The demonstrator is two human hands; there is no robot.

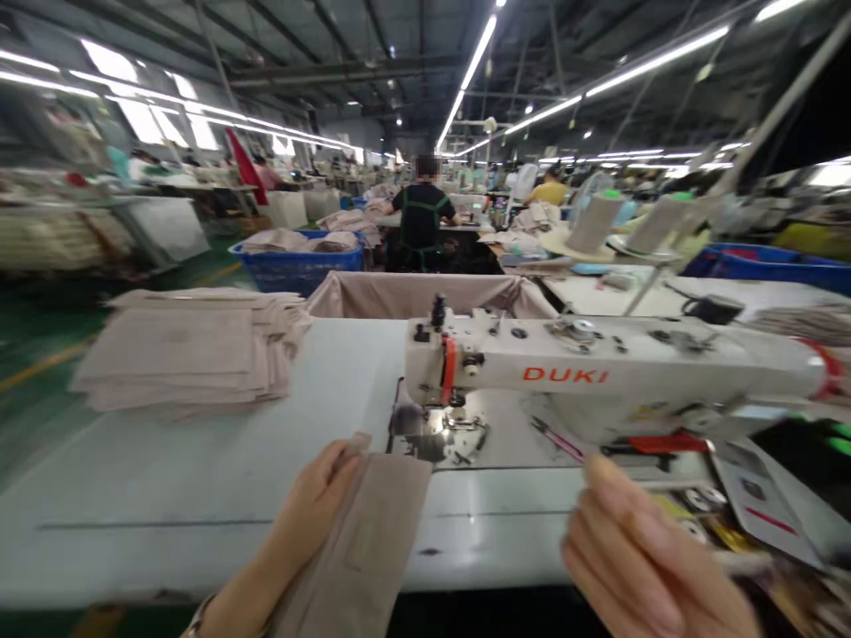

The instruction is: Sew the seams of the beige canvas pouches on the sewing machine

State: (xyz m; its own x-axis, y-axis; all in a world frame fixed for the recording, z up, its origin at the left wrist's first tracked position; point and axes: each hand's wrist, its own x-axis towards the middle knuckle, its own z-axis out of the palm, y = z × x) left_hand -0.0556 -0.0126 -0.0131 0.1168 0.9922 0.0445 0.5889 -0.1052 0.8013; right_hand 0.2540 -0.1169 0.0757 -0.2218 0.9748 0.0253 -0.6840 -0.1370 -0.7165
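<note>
The upper edge of a beige cloth piece [382, 532] is pinched between the thumb and fingers of the left hand [319, 487], over the near side of the table [199, 487], in front of the sewing machine [492, 359]. The fingers of the right hand [631, 540] are curled and blurred; whether the thin pink tool [562, 440] by their tips is gripped cannot be told. For steady handling, the beige cloth piece is best held flat, its edges even, with the fingers well clear of the needle area [456, 425]; the tool's point is best directed away from it. Beyond, a stack of similar pieces [179, 346] is set on the left, and a cloth-lined bin [425, 292] is seen behind the machine.
</note>
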